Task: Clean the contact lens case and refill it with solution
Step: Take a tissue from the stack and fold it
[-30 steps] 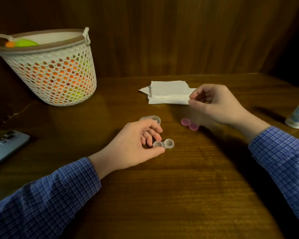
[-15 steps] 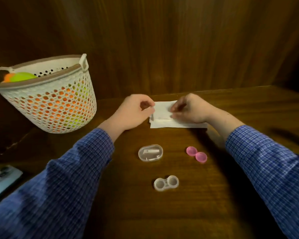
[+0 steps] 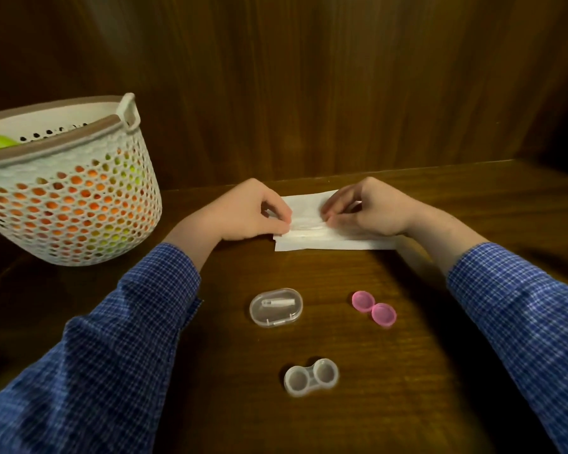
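Both hands pinching tissue [image 3: 312,221], left hand [image 3: 243,213], right hand [image 3: 368,209], lens case [image 3: 311,376] well nearer

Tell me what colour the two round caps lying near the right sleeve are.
Pink. The two caps lie side by side on the table, clearest in the head view.

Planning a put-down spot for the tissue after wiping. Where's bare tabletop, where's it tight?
Bare wood lies in front of the lens case, and between the pink caps and the right sleeve. It is tight at the back, where the left hand and right hand pinch the tissue, and around the clear box.
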